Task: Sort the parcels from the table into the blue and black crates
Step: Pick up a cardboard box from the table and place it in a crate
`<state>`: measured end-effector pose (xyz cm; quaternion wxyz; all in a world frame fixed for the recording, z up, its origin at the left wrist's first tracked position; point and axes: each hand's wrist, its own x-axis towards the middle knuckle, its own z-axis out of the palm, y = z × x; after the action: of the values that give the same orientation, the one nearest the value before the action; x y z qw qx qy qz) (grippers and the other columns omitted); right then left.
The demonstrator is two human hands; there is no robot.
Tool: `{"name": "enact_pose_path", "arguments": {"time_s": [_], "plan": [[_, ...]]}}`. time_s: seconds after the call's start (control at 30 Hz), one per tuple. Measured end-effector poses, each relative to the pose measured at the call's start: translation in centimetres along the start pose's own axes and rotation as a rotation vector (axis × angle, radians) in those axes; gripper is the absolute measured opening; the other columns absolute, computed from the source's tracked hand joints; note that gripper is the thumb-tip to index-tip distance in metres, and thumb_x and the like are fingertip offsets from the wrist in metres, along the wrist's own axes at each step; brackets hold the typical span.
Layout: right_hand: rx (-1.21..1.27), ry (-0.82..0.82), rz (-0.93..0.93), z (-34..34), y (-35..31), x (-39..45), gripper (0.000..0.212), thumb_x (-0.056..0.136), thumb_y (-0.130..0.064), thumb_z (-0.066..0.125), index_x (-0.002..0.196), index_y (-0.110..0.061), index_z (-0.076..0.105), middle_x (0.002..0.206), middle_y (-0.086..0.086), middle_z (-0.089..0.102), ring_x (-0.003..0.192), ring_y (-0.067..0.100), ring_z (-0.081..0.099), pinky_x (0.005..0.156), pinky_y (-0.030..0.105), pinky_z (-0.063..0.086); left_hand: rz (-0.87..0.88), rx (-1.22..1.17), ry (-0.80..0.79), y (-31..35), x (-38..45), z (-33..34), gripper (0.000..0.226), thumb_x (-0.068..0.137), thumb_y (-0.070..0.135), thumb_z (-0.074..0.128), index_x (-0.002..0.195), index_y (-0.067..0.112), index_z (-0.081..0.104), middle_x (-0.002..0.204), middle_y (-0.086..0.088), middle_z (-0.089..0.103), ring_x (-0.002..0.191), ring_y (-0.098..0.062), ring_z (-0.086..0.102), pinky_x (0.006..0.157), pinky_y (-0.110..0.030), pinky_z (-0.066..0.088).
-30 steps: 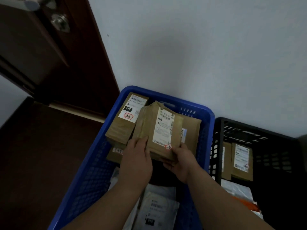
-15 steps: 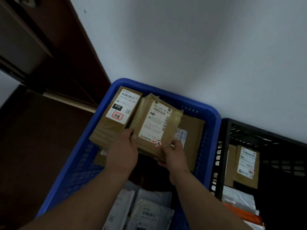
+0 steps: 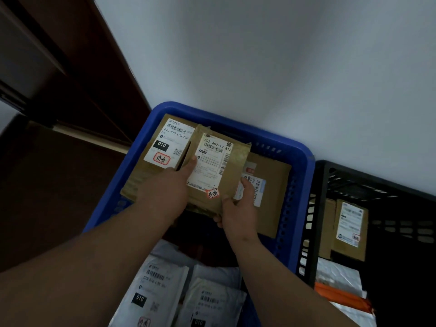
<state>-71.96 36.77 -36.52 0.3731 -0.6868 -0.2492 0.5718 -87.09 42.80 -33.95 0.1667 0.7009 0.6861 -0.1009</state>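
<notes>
Against a pale wall, inside the blue plastic crate (image 3: 304, 185), a flat brown cardboard parcel (image 3: 226, 171), seemingly light and stiff, is gripped at its near corners by both hands (image 3: 165, 192) (image 3: 238, 211).

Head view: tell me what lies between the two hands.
In the head view, a brown parcel with a white label lies between the left hand and right hand, both gripping its edges over the blue crate.
</notes>
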Motion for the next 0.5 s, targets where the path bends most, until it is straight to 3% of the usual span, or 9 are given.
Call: {"name": "enact_pose_path", "arguments": {"time_s": [0.07, 0.17, 0.3, 0.37, 0.47, 0.5], "plan": [[-0.02, 0.018, -0.04, 0.3, 0.1, 0.2, 0.055, 0.1, -0.015, 0.049, 0.138, -0.049, 0.03, 0.112, 0.0, 0.067, 0.082, 0.024, 0.066, 0.056, 0.029, 0.055, 0.024, -0.014, -0.037, 0.2, 0.5, -0.6, 0.071, 0.094, 0.021, 0.047, 0.152, 0.038, 0.01, 0.127, -0.01, 0.049, 0.098, -0.029, 0.056, 0.079, -0.037, 0.053], [-0.04, 0.025, -0.099, 0.6, 0.0, 0.1, 0.06, 0.1, -0.012, 0.049, 0.133, -0.058, 0.03, 0.12, -0.001, 0.065, 0.101, 0.033, 0.065, 0.082, 0.051, 0.058, 0.058, -0.057, -0.052, 0.7, 0.3, -0.9, 0.075, 0.093, 0.031, 0.051, 0.154, 0.031, 0.006, 0.135, -0.009, 0.028, 0.11, -0.025, 0.042, 0.091, -0.042, 0.047], [-0.073, 0.033, -0.108, 0.7, -0.2, 0.1, 0.07, 0.099, -0.007, 0.048, 0.118, -0.071, 0.027, 0.122, -0.003, 0.064, 0.105, 0.035, 0.064, 0.09, 0.054, 0.054, 0.081, -0.006, -0.082, 0.6, 0.2, -0.7, 0.078, 0.094, 0.034, 0.049, 0.154, 0.027, 0.0, 0.139, -0.009, 0.025, 0.12, -0.025, 0.032, 0.1, -0.039, 0.038], [-0.073, 0.024, -0.095, 0.8, 0.0, 0.4, 0.068, 0.098, -0.008, 0.047, 0.126, -0.066, 0.025, 0.122, -0.001, 0.064, 0.103, 0.033, 0.065, 0.087, 0.05, 0.056, 0.078, -0.037, -0.105, 0.5, 0.3, -0.5, 0.076, 0.096, 0.035, 0.046, 0.154, 0.028, -0.003, 0.14, -0.009, 0.024, 0.122, -0.025, 0.031, 0.102, -0.04, 0.036], [-0.061, -0.022, -0.03, 0.9, -0.3, 1.0, 0.059, 0.097, -0.017, 0.048, 0.14, -0.052, 0.027, 0.117, 0.002, 0.064, 0.092, 0.028, 0.066, 0.058, 0.032, 0.057, 0.079, -0.169, -0.061, 0.4, -0.1, -0.1, 0.071, 0.097, 0.033, 0.045, 0.155, 0.025, 0.005, 0.139, -0.01, 0.028, 0.121, -0.025, 0.033, 0.103, -0.042, 0.038], [-0.06, -0.035, -0.021, 1.0, -0.5, 1.1, 0.058, 0.096, -0.018, 0.05, 0.143, -0.046, 0.03, 0.117, 0.001, 0.063, 0.092, 0.026, 0.066, 0.056, 0.03, 0.055, 0.072, -0.225, -0.014, 0.3, -0.3, -0.1, 0.069, 0.096, 0.032, 0.045, 0.155, 0.023, 0.01, 0.136, -0.01, 0.031, 0.119, -0.024, 0.035, 0.102, -0.041, 0.039]]}}
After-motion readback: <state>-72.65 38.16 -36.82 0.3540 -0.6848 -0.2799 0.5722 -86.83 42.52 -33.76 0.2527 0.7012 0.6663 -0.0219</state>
